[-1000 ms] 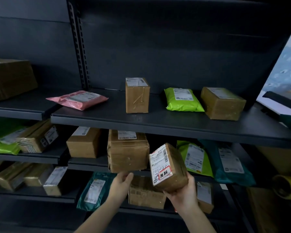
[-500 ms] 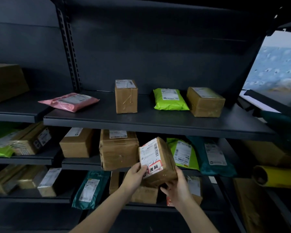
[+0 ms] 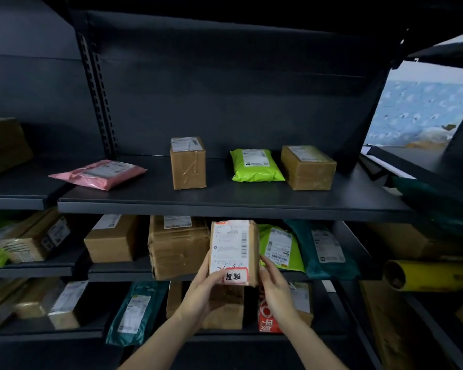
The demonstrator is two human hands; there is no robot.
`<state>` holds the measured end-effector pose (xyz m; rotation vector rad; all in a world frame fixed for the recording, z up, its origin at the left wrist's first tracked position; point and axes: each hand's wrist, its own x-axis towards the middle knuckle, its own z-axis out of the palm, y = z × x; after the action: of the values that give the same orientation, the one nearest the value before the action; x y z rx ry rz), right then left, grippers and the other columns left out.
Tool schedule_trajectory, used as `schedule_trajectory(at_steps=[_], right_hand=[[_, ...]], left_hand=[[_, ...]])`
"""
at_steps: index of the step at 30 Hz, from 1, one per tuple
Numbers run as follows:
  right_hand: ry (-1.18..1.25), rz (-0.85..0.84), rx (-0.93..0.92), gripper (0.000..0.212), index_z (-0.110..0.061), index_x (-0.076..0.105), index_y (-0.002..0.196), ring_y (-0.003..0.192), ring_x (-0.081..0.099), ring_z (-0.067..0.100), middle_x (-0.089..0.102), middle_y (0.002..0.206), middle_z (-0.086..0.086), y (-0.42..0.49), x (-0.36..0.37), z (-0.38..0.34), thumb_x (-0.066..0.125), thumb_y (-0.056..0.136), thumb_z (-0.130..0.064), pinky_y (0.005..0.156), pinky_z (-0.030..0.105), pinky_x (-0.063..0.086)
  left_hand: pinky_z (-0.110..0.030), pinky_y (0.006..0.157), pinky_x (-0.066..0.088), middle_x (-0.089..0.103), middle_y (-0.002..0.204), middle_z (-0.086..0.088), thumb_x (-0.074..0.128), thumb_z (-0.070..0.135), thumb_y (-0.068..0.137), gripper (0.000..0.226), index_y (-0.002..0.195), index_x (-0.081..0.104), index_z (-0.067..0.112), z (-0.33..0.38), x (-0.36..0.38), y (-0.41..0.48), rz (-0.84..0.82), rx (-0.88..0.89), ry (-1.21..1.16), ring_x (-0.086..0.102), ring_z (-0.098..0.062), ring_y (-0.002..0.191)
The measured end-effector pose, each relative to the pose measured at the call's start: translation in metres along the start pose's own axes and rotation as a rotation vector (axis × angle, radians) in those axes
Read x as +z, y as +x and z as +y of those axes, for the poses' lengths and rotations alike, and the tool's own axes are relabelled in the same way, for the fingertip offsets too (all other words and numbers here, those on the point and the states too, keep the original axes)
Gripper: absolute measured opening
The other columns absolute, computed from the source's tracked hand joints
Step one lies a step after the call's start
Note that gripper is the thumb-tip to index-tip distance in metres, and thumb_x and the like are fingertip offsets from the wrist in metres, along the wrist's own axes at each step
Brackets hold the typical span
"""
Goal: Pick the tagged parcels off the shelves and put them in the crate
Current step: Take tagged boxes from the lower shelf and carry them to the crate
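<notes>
Your left hand (image 3: 202,287) and right hand (image 3: 274,284) hold the tagged parcel (image 3: 234,252) between them at lower centre of the frame, in front of the middle shelf. It is a narrow, upright brown cardboard box, taped glossy, with a white printed label covering its front. A red-bordered tag (image 3: 235,276) with handwritten characters is stuck at its bottom edge. Your left hand grips the lower left corner, thumb curled onto the front beside the tag. Your right hand's fingers lie nearly straight along the box's right side face.

On the flat, matte black metal top shelf (image 3: 225,201), from left to right:
- a flat pink plastic mailer (image 3: 99,173), shiny and slightly creased
- a tall cardboard box (image 3: 188,162), standing upright
- a puffy lime-green poly bag (image 3: 255,165)
- a squat box (image 3: 308,168) wrapped in clear tape, just beside the bag

Behind your parcel, to its left, stands a large wrinkled carton (image 3: 178,247), with a smaller plain box (image 3: 112,239) further left. To the right a green bag (image 3: 280,247) and a teal bag (image 3: 324,249) lean back, both soft and labelled. A yellow roll (image 3: 430,275) lies on its side at the right edge. Lower down, left of your forearms, another teal mailer (image 3: 133,311) hangs over the shelf edge.
</notes>
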<state>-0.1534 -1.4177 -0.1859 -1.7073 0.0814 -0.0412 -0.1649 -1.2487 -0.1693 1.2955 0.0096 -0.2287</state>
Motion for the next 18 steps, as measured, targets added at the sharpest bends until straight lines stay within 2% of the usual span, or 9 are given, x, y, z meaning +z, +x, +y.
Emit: schedule_trajectory(at_steps=[4, 7, 8, 11, 14, 16, 18], right_hand=[[-0.089, 0.003, -0.035, 0.038, -0.029, 0.044, 0.136, 0.121, 0.041, 0.005, 0.047, 0.138, -0.004, 0.001, -0.002, -0.006, 0.042, 0.098, -0.03, 0.099, 0.024, 0.035], [-0.116, 0.016, -0.062, 0.037, -0.025, 0.047, 0.134, 0.124, 0.044, 0.01, 0.05, 0.136, -0.002, 0.001, -0.006, -0.012, 0.045, 0.097, -0.026, 0.103, 0.029, 0.039], [-0.099, 0.014, -0.064, 0.035, -0.024, 0.049, 0.133, 0.122, 0.046, 0.009, 0.052, 0.134, -0.004, 0.0, -0.007, -0.014, 0.045, 0.097, -0.026, 0.1, 0.025, 0.04], [-0.013, -0.013, -0.035, 0.035, -0.027, 0.05, 0.13, 0.108, 0.052, -0.003, 0.055, 0.125, -0.01, -0.005, -0.009, -0.019, 0.046, 0.096, -0.032, 0.077, 0.006, 0.041], [0.03, -0.071, -0.017, 0.04, -0.032, 0.045, 0.131, 0.095, 0.051, -0.013, 0.056, 0.113, -0.02, -0.01, -0.011, -0.023, 0.051, 0.091, -0.038, 0.065, 0.001, 0.043], [0.034, -0.114, -0.02, 0.041, -0.038, 0.042, 0.128, 0.098, 0.054, -0.01, 0.057, 0.112, -0.022, -0.012, -0.011, -0.025, 0.055, 0.089, -0.036, 0.067, 0.005, 0.045], [0.055, -0.138, -0.014, 0.043, -0.038, 0.042, 0.128, 0.104, 0.057, -0.001, 0.059, 0.117, -0.015, -0.013, -0.011, -0.024, 0.058, 0.089, -0.033, 0.077, 0.014, 0.049]], left_hand=[[-0.054, 0.107, 0.038, 0.065, 0.125, 0.002, 0.052, 0.007, 0.091, 0.056, 0.137, 0.04, 0.035, 0.001, 0.003, 0.001, -0.005, 0.072, 0.022, 0.057, -0.025, 0.12], [-0.05, 0.107, 0.039, 0.067, 0.121, 0.003, 0.053, 0.005, 0.09, 0.046, 0.121, 0.051, 0.038, 0.001, 0.006, 0.0, 0.026, 0.091, 0.044, 0.058, -0.023, 0.119], [-0.048, 0.106, 0.041, 0.068, 0.12, 0.005, 0.053, 0.005, 0.09, 0.044, 0.118, 0.052, 0.04, 0.002, 0.008, -0.001, 0.022, 0.095, 0.06, 0.059, -0.022, 0.118], [-0.033, 0.097, 0.047, 0.069, 0.115, 0.015, 0.055, 0.013, 0.091, 0.045, 0.119, 0.046, 0.046, 0.006, 0.012, -0.005, 0.004, 0.103, 0.147, 0.062, -0.009, 0.111], [-0.027, 0.093, 0.047, 0.067, 0.116, 0.016, 0.057, 0.019, 0.091, 0.049, 0.126, 0.039, 0.048, 0.009, 0.015, -0.009, 0.015, 0.096, 0.205, 0.06, -0.006, 0.11], [-0.027, 0.091, 0.045, 0.065, 0.117, 0.014, 0.058, 0.02, 0.09, 0.05, 0.128, 0.037, 0.045, 0.011, 0.016, -0.011, 0.04, 0.092, 0.232, 0.058, -0.008, 0.111], [-0.03, 0.092, 0.046, 0.063, 0.116, 0.014, 0.058, 0.019, 0.09, 0.049, 0.129, 0.038, 0.042, 0.012, 0.015, -0.013, 0.077, 0.093, 0.25, 0.058, -0.01, 0.11]])
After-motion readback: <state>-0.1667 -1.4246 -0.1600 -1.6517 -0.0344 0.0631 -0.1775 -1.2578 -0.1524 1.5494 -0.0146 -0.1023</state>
